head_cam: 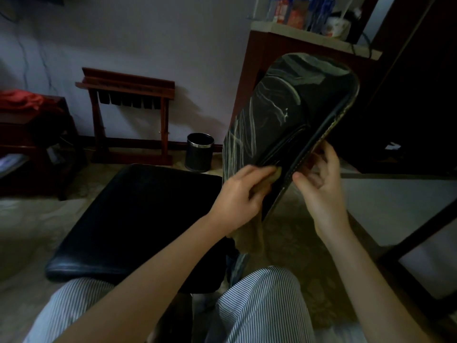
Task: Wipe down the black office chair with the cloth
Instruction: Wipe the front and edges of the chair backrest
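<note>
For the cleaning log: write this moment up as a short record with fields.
left hand: grips the cloth, pressing it on the lower backrest
right hand: holds the backrest's side edge
cloth: brownish, tail hanging below the left hand
backrest: black, pale wipe streaks across it
seat: black cushion, no hand on it
nearby: black waste bin beyond the seat

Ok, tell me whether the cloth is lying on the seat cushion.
No, the left hand holds the cloth against the backrest, and the seat cushion shows no cloth.
</note>
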The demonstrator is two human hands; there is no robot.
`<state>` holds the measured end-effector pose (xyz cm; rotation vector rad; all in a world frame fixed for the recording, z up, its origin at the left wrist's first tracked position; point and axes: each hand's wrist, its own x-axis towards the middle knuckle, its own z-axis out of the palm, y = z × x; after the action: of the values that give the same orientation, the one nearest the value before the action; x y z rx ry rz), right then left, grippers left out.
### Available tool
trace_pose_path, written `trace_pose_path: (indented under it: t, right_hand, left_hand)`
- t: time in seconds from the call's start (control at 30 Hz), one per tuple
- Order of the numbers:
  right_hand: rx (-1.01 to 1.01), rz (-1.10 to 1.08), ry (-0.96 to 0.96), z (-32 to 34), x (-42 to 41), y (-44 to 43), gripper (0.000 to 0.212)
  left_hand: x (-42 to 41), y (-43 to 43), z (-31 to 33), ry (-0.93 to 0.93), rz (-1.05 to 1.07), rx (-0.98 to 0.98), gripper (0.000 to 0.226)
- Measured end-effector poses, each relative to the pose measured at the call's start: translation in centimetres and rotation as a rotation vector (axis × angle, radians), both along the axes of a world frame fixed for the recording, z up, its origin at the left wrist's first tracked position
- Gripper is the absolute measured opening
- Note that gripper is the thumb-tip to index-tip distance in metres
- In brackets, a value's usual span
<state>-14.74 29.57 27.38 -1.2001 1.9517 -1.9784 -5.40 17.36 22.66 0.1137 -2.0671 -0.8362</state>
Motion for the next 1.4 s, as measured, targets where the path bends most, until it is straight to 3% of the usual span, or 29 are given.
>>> trace_pose_path:
  t: [0.13, 0.3, 0.73, 0.97, 1.1, 1.2, 1.4]
  right_hand:
    - [0.045, 0.041, -0.015, -1.0, 0.2, -0.3, 0.064]
    - [0.083, 0.038, -0.016, -1.4, 0.1, -0.2, 0.068]
    - [0.092, -0.026, 0.025, -2.3, -0.3, -0.5, 0.068]
    - [0.104, 0.033, 0.025, -2.9, -0.2, -0.3, 0.069]
    - [0.166, 0.049, -0.016, -4.7, 0.2, -0.4, 0.069]
    - [0.163, 0.032, -0.006, -5.4, 0.3, -0.5, 0.067]
    - [0.161, 0.037, 0.014, -5.6, 0.2, -0.5, 0.067]
  left_hand:
    - [-1.9, 0.2, 3.6, 0.192, 0.100, 0.091, 0.036]
    - [-2.6, 1.1, 1.6, 0.158, 0.132, -0.115, 0.034]
    - [-0.3, 2.2, -7.9, -0.033, 0.168, -0.020, 0.039]
    - [1.9, 1.4, -11.9, -0.356, 0.169, 0.015, 0.035]
    - [2.2, 1.1, -9.8, -0.127, 0.211, 0.242, 0.033]
    - [1.3, 1.8, -7.4, 0.039, 0.212, 0.237, 0.034]
    - [-0.8, 3.5, -7.5, 0.057, 0.168, 0.222, 0.029]
